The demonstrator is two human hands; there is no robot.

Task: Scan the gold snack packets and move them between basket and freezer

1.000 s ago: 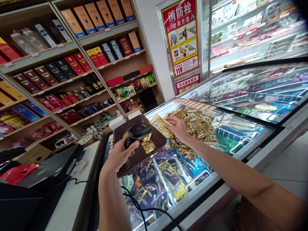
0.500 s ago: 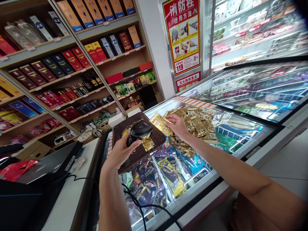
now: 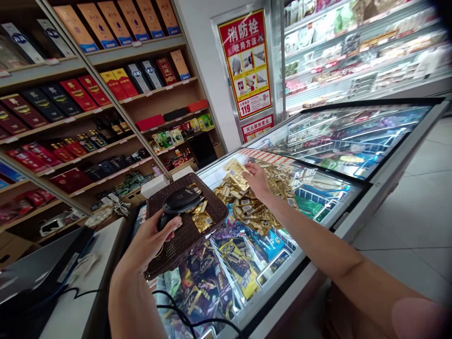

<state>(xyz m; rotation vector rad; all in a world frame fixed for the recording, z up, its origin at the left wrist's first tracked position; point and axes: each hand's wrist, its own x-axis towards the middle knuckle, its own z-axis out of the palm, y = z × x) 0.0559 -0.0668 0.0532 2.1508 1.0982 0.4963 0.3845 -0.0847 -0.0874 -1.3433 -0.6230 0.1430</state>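
Note:
My left hand is wrapped round the handle of a black barcode scanner, its head over a brown wicker basket. Inside the basket lie a few gold foil packets, partly covered by the scanner. Between the fingers and thumb of my right hand is a single gold packet, slightly blurred. It is held over the left part of a heaped pile of gold packets on the glass freezer top, to the right of the basket.
The glass-topped chest freezer holds bagged ice creams under its lid. Black cables cross its near left end. A white counter stands at left, with boxed goods on shelves behind.
My right hand has moved the gold packet away from the basket's edge, rightward over the pile. My left hand still holds the scanner above the basket. The whole view has shifted.

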